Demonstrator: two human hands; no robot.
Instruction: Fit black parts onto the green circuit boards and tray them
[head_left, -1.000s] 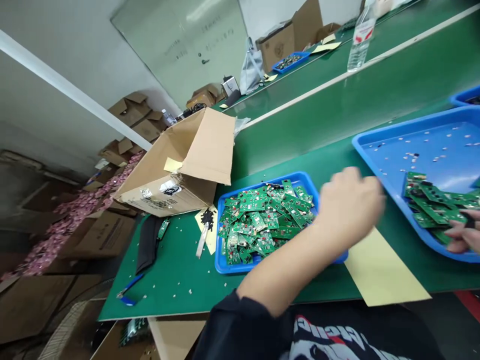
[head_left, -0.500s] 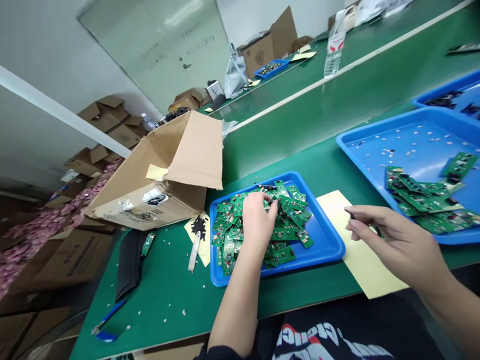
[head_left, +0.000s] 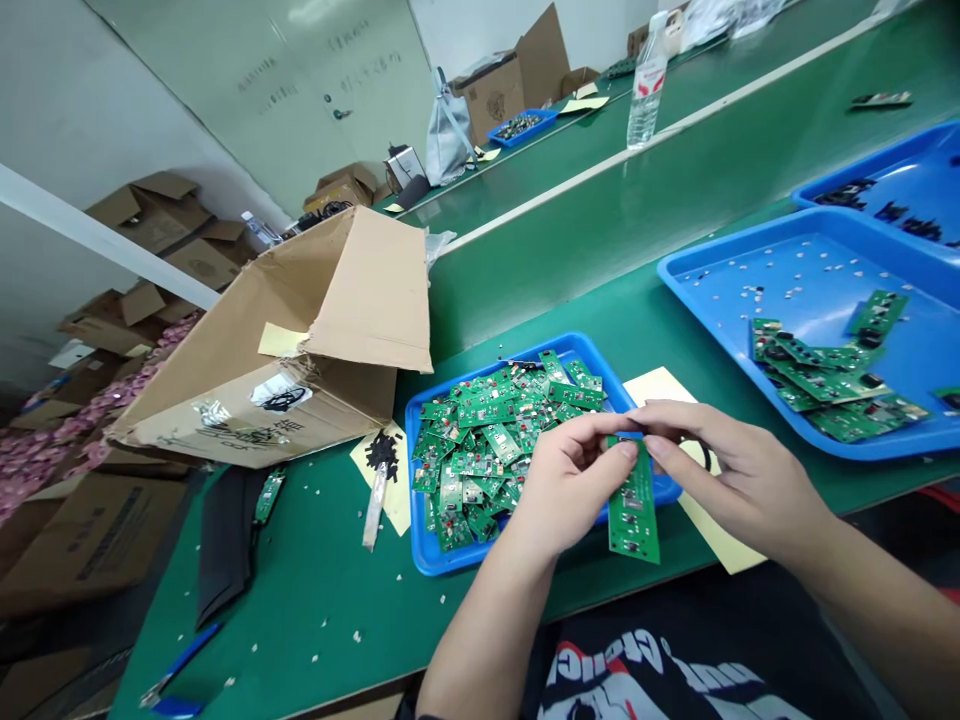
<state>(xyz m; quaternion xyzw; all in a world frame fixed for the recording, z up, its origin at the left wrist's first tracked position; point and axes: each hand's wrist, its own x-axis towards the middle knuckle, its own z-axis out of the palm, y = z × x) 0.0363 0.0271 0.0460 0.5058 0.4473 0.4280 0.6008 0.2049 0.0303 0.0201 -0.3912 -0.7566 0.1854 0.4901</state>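
My left hand [head_left: 574, 475] pinches the upper end of a green circuit board [head_left: 634, 510], which hangs tilted over the front right corner of a blue tray [head_left: 600, 345]. Closed at the same end of the board is my right hand [head_left: 731, 470], its thumb and forefinger on a small black piece mostly hidden by the fingers. A thin dark curved thing [head_left: 707, 456] shows under the right palm; I cannot make out what it is. Several more circuit boards [head_left: 487, 440] lie heaped in the tray below. Yellow paper [head_left: 720, 535] lies under the right hand.
A larger blue tray [head_left: 720, 262] at right holds boards and white bits. Behind it stands another tray [head_left: 817, 185] with black parts. Left are an open carton [head_left: 375, 300], black strips [head_left: 382, 455] on paper, black foam [head_left: 227, 540] and a blue-handled tool [head_left: 187, 655].
My left hand has lifted a circuit board out of the heap and moved right. My right hand has come left with the small black piece, and both now meet at the board's end.
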